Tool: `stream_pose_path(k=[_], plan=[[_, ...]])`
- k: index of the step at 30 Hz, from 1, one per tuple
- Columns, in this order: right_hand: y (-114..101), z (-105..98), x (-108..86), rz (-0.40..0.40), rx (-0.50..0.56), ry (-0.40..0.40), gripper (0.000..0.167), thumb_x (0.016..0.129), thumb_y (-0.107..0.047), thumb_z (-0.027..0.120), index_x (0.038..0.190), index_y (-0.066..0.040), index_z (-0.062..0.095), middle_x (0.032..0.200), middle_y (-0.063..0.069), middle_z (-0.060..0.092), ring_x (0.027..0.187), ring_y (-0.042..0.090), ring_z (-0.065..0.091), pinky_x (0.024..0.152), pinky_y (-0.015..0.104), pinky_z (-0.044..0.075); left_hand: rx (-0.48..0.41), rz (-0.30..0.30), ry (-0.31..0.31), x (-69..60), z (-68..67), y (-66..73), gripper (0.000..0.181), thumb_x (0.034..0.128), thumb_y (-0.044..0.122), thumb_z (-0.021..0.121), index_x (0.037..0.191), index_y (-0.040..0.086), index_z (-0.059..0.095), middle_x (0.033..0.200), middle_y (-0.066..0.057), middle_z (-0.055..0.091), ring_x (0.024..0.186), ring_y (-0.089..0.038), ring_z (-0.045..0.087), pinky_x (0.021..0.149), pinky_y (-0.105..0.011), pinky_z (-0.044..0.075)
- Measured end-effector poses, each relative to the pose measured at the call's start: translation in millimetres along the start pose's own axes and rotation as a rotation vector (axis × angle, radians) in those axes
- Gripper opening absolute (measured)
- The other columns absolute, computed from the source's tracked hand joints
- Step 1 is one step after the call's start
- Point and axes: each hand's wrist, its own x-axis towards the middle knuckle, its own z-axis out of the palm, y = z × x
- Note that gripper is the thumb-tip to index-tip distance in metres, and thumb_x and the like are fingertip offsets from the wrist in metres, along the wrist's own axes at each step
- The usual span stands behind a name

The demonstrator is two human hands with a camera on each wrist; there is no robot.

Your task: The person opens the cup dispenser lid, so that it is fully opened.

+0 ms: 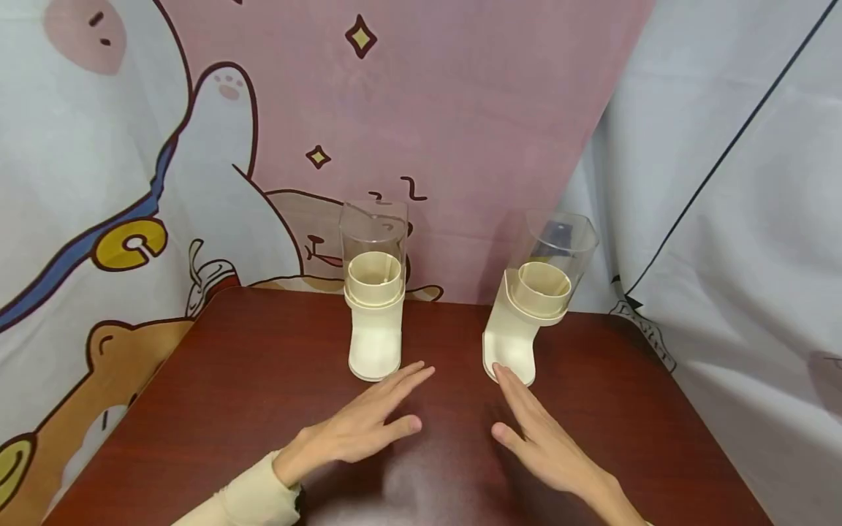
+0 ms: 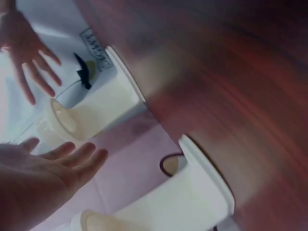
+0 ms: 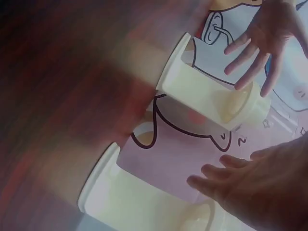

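Largely pink and white, a cartoon-printed cloth backdrop (image 1: 473, 131) fills the far side. In front of it, a dark red-brown, wood-grained table (image 1: 263, 351).

Toward the table's far edge, two tall cream holders, plastic by the look: a left holder (image 1: 376, 340) and a right holder (image 1: 516, 340), side by side with a gap between. Each stands on a flat rounded foot, column rising from it. Seen from the head, the left holder's long axis runs almost straight away from the person; the right holder's slants off to the right, whether through placing or lens, cannot tell.

Both holders lie ahead of the hands, feet nearest. Left hand (image 1: 358, 427) is closer to the left holder, its fingertips just beside that foot. Right hand (image 1: 546, 449) is closer to the right holder; fingertips overlap that foot in the head view, yet the right wrist view suggests a space between.

Hands well apart from each other, fingers extended, nothing gripped. Pale long sleeve (image 1: 243, 497) on the left arm.

Smaller parts: transparent upper walls on the left (image 1: 355, 234) and right, each around a short round cream cup (image 1: 374, 290).
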Motion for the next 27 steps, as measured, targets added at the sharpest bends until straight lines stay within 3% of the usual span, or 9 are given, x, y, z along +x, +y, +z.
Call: stream_pose_path(k=[4, 8, 11, 14, 17, 21, 27], plan=[[0, -6, -1.3, 0.028, 0.289, -0.011, 0.06, 0.11, -0.028, 0.035, 0.162, -0.024, 0.005, 0.168, 0.009, 0.012, 0.15, -0.005, 0.009, 0.107, 0.0, 0.01, -0.281, -0.035, 0.007, 8.8, 2.4, 4.2, 0.058, 0.1075, 0.05, 0.029, 0.16, 0.029, 0.016, 0.166, 0.003, 0.02, 0.153, -0.023, 0.022, 0.12, -0.055, 0.025], [1, -12, 2.8, 0.072, 0.6, 0.069, 0.055, 0.11, -0.041, 0.009, 0.162, -0.025, -0.001, 0.167, 0.015, 0.009, 0.146, -0.009, 0.018, 0.108, 0.003, 0.019, -0.514, -0.07, 0.004, 24.0, 3.6, 4.6, 0.068, 0.104, 0.062, 0.01, 0.161, 0.024, 0.013, 0.165, -0.007, 0.023, 0.15, -0.032, 0.028, 0.118, -0.059, 0.025], [4, -18, 6.9, 0.107, 0.78, 0.158, 0.063, 0.106, -0.05, 0.003, 0.161, -0.02, -0.004, 0.166, 0.016, 0.005, 0.145, -0.007, 0.022, 0.112, 0.008, 0.022, -0.706, -0.103, 0.015, 41.1, 4.3, 1.1, 0.078, 0.1001, 0.067, 0.003, 0.161, 0.02, 0.011, 0.163, -0.017, 0.023, 0.148, -0.04, 0.028, 0.119, -0.062, 0.021], [6, -22, 9.0, 0.154, 0.87, 0.218, 0.07, 0.104, -0.057, 0.004, 0.161, -0.019, -0.008, 0.167, 0.014, 0.0, 0.148, 0.0, 0.017, 0.116, 0.013, 0.021, -0.841, -0.137, 0.068, 54.3, 6.4, -1.7, 0.085, 0.0965, 0.073, 0.002, 0.161, 0.019, 0.011, 0.163, -0.02, 0.022, 0.148, -0.043, 0.028, 0.119, -0.063, 0.02], [8, -24, 9.4, 0.19, 0.889, 0.261, 0.072, 0.104, -0.058, 0.006, 0.161, -0.017, -0.01, 0.167, 0.015, -0.004, 0.151, 0.008, 0.01, 0.119, 0.017, 0.017, -0.855, -0.156, 0.117, 62.3, 9.9, -2.9, 0.086, 0.0953, 0.075, 0.004, 0.161, 0.02, 0.013, 0.163, -0.018, 0.023, 0.148, -0.042, 0.028, 0.119, -0.062, 0.021], [12, -27, 12.7, 0.212, 0.875, 0.318, 0.074, 0.105, -0.058, 0.009, 0.16, -0.014, -0.01, 0.167, 0.015, -0.008, 0.154, 0.017, 0.002, 0.123, 0.021, 0.01, -0.775, -0.152, 0.144, 77.1, 13.7, -1.7, 0.087, 0.0956, 0.076, 0.005, 0.161, 0.019, 0.015, 0.164, -0.018, 0.023, 0.149, -0.04, 0.027, 0.119, -0.059, 0.023], [22, -40, 30.6, 0.266, 0.809, 0.386, 0.08, 0.103, -0.063, 0.013, 0.16, -0.011, -0.011, 0.168, 0.012, -0.013, 0.154, 0.028, -0.013, 0.124, 0.045, -0.011, -0.562, -0.126, 0.112, 123.2, 13.8, 4.9, 0.073, 0.1045, 0.058, 0.003, 0.161, 0.014, 0.011, 0.166, -0.013, 0.016, 0.152, -0.033, 0.021, 0.121, -0.053, 0.024]])
